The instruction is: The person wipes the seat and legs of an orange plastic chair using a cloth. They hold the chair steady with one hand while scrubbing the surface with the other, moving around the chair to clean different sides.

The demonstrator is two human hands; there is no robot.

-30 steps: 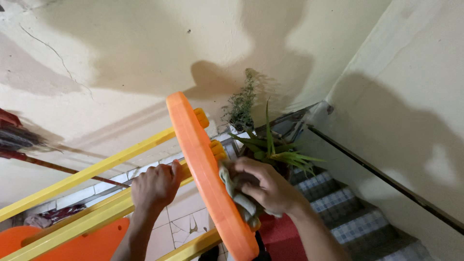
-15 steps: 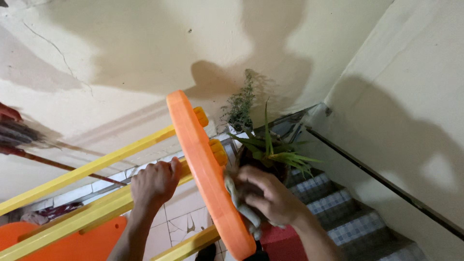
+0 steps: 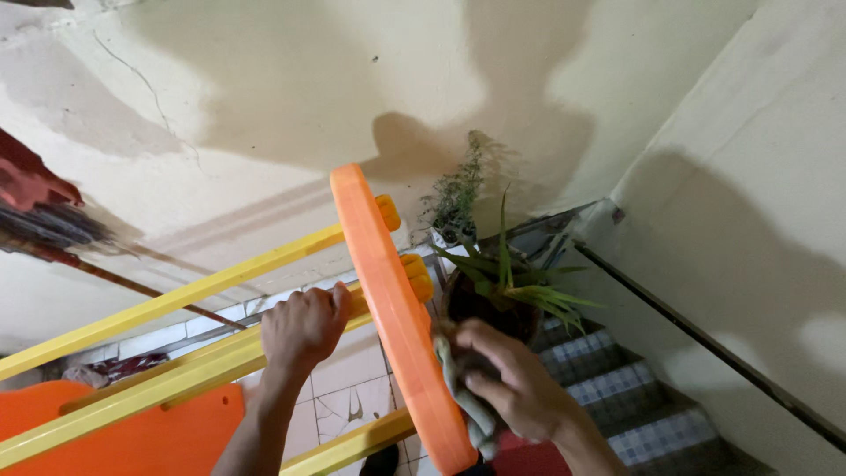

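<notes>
A plastic frame of yellow bars with an orange end panel fills the lower left and middle of the head view. My left hand grips one yellow bar right beside the orange panel. My right hand presses a grey cloth against the right face of the orange panel, low down. A second orange panel shows at the bottom left.
A dark pot with a spiky green plant and a thinner plant stand just behind my right hand. Tiled stairs descend at the right along a cream wall. A red and dark broom-like object leans at far left.
My right hand with the cloth has slid down along the orange panel. My left hand has kept its grip on the yellow bar.
</notes>
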